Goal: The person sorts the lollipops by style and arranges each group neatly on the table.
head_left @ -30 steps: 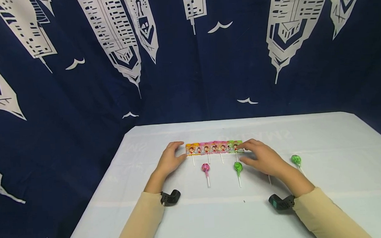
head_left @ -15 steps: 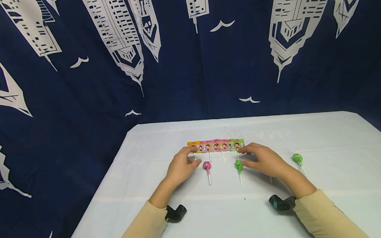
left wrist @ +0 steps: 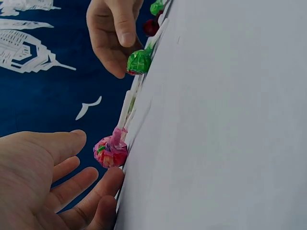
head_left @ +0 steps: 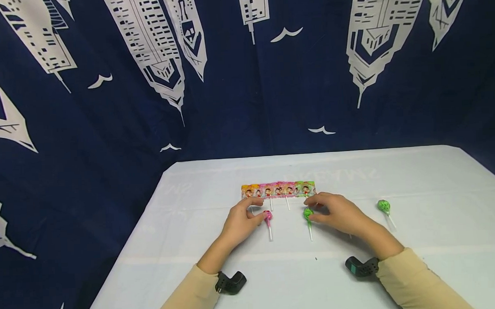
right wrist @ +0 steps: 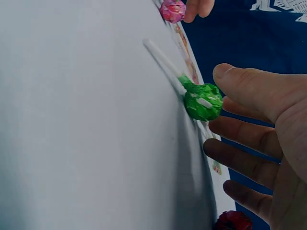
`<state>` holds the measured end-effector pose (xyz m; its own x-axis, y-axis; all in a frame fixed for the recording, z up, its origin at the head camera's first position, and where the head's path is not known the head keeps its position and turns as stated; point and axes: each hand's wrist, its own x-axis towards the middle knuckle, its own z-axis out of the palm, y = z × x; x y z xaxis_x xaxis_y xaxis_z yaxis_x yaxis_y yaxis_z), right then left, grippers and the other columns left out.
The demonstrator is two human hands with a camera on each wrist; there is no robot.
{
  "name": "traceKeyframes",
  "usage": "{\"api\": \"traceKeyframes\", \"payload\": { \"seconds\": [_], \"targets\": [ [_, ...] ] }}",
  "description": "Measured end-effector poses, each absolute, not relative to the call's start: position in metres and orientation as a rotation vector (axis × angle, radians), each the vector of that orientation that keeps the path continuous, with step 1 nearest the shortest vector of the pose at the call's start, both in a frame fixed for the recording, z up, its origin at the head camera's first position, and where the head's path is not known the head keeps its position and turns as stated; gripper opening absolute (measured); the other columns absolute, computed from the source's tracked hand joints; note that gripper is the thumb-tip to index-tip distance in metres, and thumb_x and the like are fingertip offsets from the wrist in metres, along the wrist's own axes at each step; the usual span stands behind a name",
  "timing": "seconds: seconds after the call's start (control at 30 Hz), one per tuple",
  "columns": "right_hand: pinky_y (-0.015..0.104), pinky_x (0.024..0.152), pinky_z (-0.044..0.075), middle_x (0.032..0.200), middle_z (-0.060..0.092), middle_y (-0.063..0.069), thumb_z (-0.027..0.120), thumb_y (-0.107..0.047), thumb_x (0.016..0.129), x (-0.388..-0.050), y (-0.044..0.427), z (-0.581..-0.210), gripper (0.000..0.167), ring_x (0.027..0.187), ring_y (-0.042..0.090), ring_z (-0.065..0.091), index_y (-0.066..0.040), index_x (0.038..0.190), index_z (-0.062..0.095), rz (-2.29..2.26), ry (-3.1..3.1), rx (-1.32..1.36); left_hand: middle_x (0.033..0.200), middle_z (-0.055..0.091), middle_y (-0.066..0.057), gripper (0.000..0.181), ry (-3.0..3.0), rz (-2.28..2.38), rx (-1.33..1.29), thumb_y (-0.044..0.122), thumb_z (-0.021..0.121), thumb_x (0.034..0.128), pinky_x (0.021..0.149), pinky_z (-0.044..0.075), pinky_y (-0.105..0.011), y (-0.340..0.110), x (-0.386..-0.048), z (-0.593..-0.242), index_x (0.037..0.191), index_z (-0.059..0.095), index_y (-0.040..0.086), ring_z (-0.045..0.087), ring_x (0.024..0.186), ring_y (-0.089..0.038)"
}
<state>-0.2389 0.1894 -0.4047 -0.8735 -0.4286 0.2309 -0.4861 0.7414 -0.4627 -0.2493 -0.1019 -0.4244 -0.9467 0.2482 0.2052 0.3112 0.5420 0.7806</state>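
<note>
Four flat-wrapped lollipops form a row (head_left: 278, 190) in orange, pink and green. Nearer the person lie a pink ball lollipop (head_left: 268, 215) and a green one (head_left: 308, 213), sticks pointing toward the person. My left hand (head_left: 241, 222) is beside the pink ball, thumb and fingers spread apart; the left wrist view shows the pink ball (left wrist: 111, 152) near the fingertips. My right hand (head_left: 339, 213) is at the green ball with its fingers loosely bent; in the right wrist view the green ball (right wrist: 203, 102) lies by the thumb tip. Whether either hand touches its lollipop, I cannot tell.
Another green lollipop (head_left: 383, 206) lies on the white table (head_left: 429, 212) to the right. A dark red one (right wrist: 233, 221) shows beside the right hand in the right wrist view. Behind the table hangs a dark blue curtain (head_left: 229, 114) with white building prints.
The left hand has moved right and nearer the person, from the row's left end to the pink ball. The right hand has come slightly nearer the person, off the row's green end.
</note>
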Motion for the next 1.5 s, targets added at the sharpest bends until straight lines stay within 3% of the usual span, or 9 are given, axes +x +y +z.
{"api": "traceKeyframes", "payload": {
  "seconds": [0.4, 0.67, 0.87, 1.33, 1.5],
  "targets": [
    [0.043, 0.087, 0.053, 0.102, 0.073, -0.006, 0.078, -0.027, 0.085, -0.24, 0.184, -0.411, 0.028, 0.093, 0.013, 0.064, -0.016, 0.111, 0.074, 0.697, -2.827, 0.678, 0.114, 0.073, 0.003, 0.033, -2.703, -1.335, -0.479, 0.023, 0.077, 0.0871, 0.053, 0.042, -0.021, -0.101, -0.251, -0.433, 0.119, 0.07, 0.018, 0.054, 0.057, -0.002],
    [0.046, 0.089, 0.053, 0.104, 0.074, -0.004, 0.079, -0.025, 0.085, -0.24, 0.184, -0.414, 0.025, 0.097, 0.016, 0.067, -0.018, 0.109, 0.075, 0.689, -2.81, 0.665, 0.094, 0.073, 0.006, 0.03, -2.738, -1.203, -0.467, 0.031, 0.079, 0.0853, 0.053, 0.04, -0.021, -0.098, -0.252, -0.437, 0.114, 0.073, 0.022, 0.051, 0.057, 0.0],
    [0.045, 0.088, 0.053, 0.103, 0.074, -0.005, 0.08, -0.023, 0.084, -0.241, 0.184, -0.415, 0.025, 0.095, 0.014, 0.066, -0.019, 0.108, 0.076, 0.704, -2.788, 0.662, 0.071, 0.064, 0.008, 0.027, -2.766, -1.121, -0.477, 0.033, 0.079, 0.0852, 0.052, 0.038, -0.021, -0.097, -0.252, -0.439, 0.111, 0.074, 0.026, 0.05, 0.057, 0.001],
    [0.044, 0.086, 0.053, 0.1, 0.074, -0.006, 0.08, -0.024, 0.084, -0.241, 0.182, -0.418, 0.023, 0.094, 0.014, 0.066, -0.02, 0.106, 0.076, 0.714, -2.767, 0.652, 0.067, 0.064, 0.008, 0.019, -2.752, -1.13, -0.499, 0.031, 0.078, 0.0865, 0.05, 0.037, -0.021, -0.101, -0.253, -0.44, 0.105, 0.075, 0.025, 0.049, 0.053, 0.0],
    [0.044, 0.086, 0.052, 0.1, 0.074, -0.007, 0.08, -0.025, 0.084, -0.24, 0.183, -0.417, 0.024, 0.093, 0.013, 0.066, -0.02, 0.107, 0.076, 0.698, -2.774, 0.649, 0.078, 0.069, 0.007, 0.019, -2.757, -1.152, -0.528, 0.028, 0.079, 0.0863, 0.051, 0.037, -0.02, -0.102, -0.254, -0.44, 0.105, 0.075, 0.024, 0.048, 0.054, 0.0]
  ]
}}
